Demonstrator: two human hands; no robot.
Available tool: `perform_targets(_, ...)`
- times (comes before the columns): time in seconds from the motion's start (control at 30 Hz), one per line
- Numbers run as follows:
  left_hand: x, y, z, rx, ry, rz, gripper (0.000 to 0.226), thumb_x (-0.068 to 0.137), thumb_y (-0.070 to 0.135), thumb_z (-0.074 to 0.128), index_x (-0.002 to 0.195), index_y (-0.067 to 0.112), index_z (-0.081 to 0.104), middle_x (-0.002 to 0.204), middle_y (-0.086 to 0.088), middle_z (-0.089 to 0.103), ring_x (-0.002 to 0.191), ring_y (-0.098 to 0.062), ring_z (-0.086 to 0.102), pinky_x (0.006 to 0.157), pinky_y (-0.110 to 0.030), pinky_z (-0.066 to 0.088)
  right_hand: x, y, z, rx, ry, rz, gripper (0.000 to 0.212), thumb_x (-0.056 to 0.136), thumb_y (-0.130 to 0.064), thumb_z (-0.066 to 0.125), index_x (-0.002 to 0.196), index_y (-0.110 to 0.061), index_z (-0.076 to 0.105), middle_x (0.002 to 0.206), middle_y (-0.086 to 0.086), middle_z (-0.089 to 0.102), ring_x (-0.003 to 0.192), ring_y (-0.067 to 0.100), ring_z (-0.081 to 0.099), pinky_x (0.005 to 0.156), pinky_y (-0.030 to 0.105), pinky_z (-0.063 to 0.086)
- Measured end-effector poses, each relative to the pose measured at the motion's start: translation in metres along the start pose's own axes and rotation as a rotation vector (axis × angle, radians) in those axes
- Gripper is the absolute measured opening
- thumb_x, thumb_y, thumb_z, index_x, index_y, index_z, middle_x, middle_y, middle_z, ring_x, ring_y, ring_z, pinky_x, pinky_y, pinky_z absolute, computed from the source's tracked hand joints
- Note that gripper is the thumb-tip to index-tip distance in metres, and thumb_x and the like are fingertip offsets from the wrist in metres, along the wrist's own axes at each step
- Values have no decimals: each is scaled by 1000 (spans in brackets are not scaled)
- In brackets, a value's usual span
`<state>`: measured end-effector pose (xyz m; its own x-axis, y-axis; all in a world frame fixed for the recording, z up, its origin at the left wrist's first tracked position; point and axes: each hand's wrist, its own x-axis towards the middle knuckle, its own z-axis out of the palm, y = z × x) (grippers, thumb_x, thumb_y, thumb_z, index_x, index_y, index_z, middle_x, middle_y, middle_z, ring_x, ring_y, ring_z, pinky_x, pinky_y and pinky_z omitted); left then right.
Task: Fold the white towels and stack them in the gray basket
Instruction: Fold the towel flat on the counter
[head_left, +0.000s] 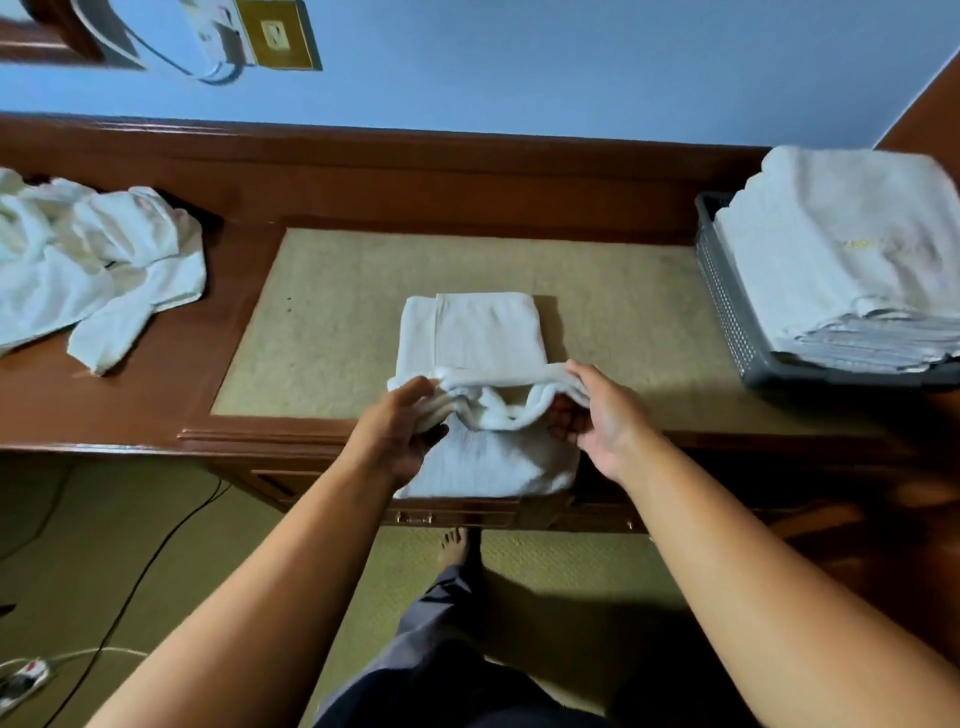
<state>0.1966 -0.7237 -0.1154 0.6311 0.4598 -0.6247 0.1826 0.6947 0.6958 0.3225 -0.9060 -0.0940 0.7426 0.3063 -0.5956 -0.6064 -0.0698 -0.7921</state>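
Desk (156, 395): brown wood, runs across the middle band of the frame, with a tan mat (322, 322) set in at centre.

Stack of folded towels (841, 249), upper right: sits in the gray basket (727, 306) and rises well above its rim. Several layers show at the near edge; exact count unclear.

Heap of loose towels (93, 260), upper left, on the desk: crumpled and unfolded. Number of pieces cannot be told.

Towel (483, 332), centre: already folded to a narrow strip. Far part lies flat on the mat; near end hangs over the desk's front edge. A raised ridge crosses it between the hands.

Left hand (400, 431): fingers curled round the left end of that ridge. Right hand (602, 415): grasps the right end.

Judgement: task looks well past halfway. This towel needs its last cross-fold and a move to the basket; the heap remains.
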Motion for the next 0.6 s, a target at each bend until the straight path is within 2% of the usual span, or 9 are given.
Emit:
perform_targets(0.07, 38, 22, 12, 6, 33, -39, 14, 94, 17, 61, 80, 16, 63, 70, 2, 73, 58, -6, 68, 72, -26, 47, 36, -25, 17, -6, 26, 28, 24, 92, -38, 65, 103, -18, 71, 103, 8, 74, 93, 24, 69, 75, 38, 55)
perform_targets(0.17, 92, 48, 25, 14, 85, -120, 13, 93, 18, 60, 80, 16, 63, 72, 1, 69, 58, -8, 64, 66, -25, 48, 85, -48, 44, -26, 38, 109, 21, 97, -36, 58, 99, -17, 68, 84, 5, 71, 71, 19, 67, 62, 31, 53)
perform_targets(0.3, 168, 72, 32, -4, 132, -240, 13, 96, 17, 55, 95, 9, 65, 78, -4, 71, 58, -12, 66, 53, -24, 52, 157, -64, 74, -2, 88, 226, 20, 101, -33, 54, 102, -17, 65, 77, 3, 68, 64, 17, 65, 47, 24, 51)
perform_targets(0.43, 226, 82, 39, -12, 152, -339, 23, 101, 13, 46, 96, 2, 67, 72, -8, 74, 54, -14, 69, 48, -21, 54, 222, -63, 94, -1, 133, 324, 30, 104, -31, 43, 86, -17, 62, 54, 1, 63, 50, 15, 65, 42, 24, 53)
perform_targets(0.47, 235, 85, 41, -8, 157, -359, 23, 101, 13, 46, 94, 2, 65, 68, -8, 73, 52, -15, 68, 47, -21, 53, 235, -63, 97, -9, 128, 339, 32, 105, -34, 40, 88, -17, 61, 53, 0, 63, 52, 14, 67, 45, 25, 54)
perform_targets(0.5, 243, 88, 41, 5, 165, -371, 22, 101, 15, 48, 92, 3, 63, 67, -8, 70, 53, -16, 67, 49, -23, 55, 245, -62, 99, -21, 113, 349, 34, 105, -40, 37, 93, -17, 60, 62, 1, 66, 60, 15, 69, 52, 28, 55)
perform_targets(0.57, 261, 93, 33, 1, 165, -405, 21, 97, 24, 56, 96, 4, 59, 78, -10, 63, 68, -21, 62, 69, -34, 60, 265, -60, 100, -58, 66, 382, 37, 103, -54, 35, 105, -22, 53, 92, 6, 67, 87, 20, 67, 68, 35, 52)
perform_targets(0.6, 270, 96, 29, -5, 164, -419, 25, 95, 28, 62, 100, 4, 58, 86, -11, 60, 76, -24, 60, 80, -41, 59, 276, -59, 101, -95, 52, 398, 38, 101, -58, 36, 107, -24, 50, 99, 6, 65, 94, 21, 65, 72, 36, 51)
